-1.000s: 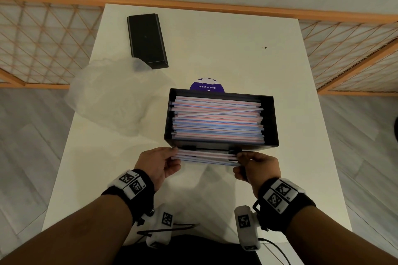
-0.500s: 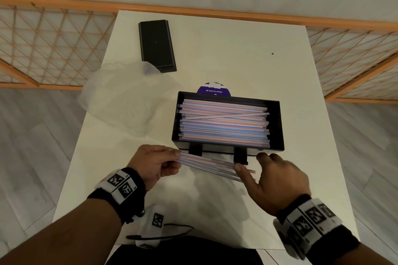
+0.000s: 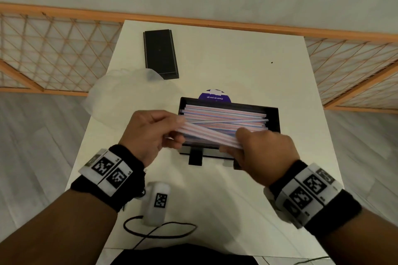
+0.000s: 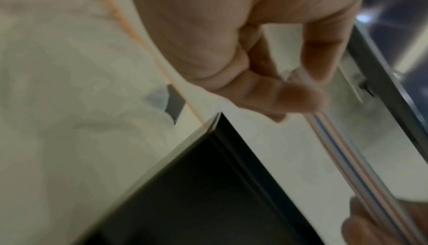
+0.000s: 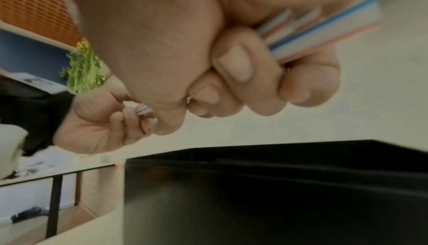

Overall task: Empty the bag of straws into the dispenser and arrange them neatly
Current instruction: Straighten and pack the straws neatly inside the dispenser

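The black straw dispenser (image 3: 274, 119) stands open-topped on the white table (image 3: 237, 49), filled with pink, blue and white straws (image 3: 224, 114) lying mostly lengthwise, one crossing at a slant. A small bundle of straws (image 3: 212, 135) is held in the air over the dispenser's near edge. My left hand (image 3: 175, 133) pinches its left end and my right hand (image 3: 238, 145) grips its right end. In the left wrist view thumb and fingers pinch the bundle (image 4: 342, 157). In the right wrist view curled fingers wrap the straws (image 5: 312, 34) above the dispenser (image 5: 277, 184).
The crumpled clear plastic bag (image 3: 116, 99) lies left of the dispenser. A black lid (image 3: 160, 54) rests at the table's far left. A purple round sticker (image 3: 214, 95) shows behind the dispenser. An orange lattice railing (image 3: 53, 54) runs behind the table.
The bundle lay on the table in front of the dispenser. Both hands have lifted it over the dispenser's near edge, and my right hand has closed round its right end.
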The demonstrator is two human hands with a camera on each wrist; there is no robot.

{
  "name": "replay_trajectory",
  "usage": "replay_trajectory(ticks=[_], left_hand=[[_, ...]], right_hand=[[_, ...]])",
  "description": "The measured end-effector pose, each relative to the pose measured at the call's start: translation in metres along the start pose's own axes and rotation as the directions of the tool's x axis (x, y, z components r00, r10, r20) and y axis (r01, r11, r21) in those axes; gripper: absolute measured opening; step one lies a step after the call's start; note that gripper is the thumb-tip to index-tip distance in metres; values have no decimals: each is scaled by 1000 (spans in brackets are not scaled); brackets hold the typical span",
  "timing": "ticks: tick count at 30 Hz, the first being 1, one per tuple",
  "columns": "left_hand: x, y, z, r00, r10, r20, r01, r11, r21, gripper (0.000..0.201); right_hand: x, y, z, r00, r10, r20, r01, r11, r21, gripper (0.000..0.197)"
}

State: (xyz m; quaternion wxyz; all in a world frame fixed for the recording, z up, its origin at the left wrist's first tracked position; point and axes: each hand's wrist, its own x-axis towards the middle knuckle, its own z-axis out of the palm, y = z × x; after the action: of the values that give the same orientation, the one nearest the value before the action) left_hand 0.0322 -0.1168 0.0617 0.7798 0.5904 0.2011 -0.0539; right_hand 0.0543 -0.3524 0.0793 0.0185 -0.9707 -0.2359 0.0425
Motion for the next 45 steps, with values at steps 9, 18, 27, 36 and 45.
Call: replay_trajectory(ticks=[9, 18, 27, 36, 45], left_hand=[[31, -23, 25, 926, 355, -131, -177, 712, 680, 55], [41, -44, 29, 974, 220, 47, -188, 679, 710, 47], [33, -39, 31, 993, 108, -38, -57, 757, 651, 53], [43, -41, 26, 985, 37, -169, 49, 877, 479, 65], [51, -10, 21, 930, -368, -9, 364, 924, -119, 88]], right_hand=[[17, 9, 22, 987, -4, 159, 10, 999, -36, 93], [3, -12, 34, 961, -49, 271, 32, 997, 65, 105], [-6, 41, 39, 908, 376, -185, -289, 882, 373, 58], [8, 59, 30, 776, 623, 104, -565, 611, 554, 35], [31, 32, -55, 885, 403, -232, -299, 875, 381, 44]])
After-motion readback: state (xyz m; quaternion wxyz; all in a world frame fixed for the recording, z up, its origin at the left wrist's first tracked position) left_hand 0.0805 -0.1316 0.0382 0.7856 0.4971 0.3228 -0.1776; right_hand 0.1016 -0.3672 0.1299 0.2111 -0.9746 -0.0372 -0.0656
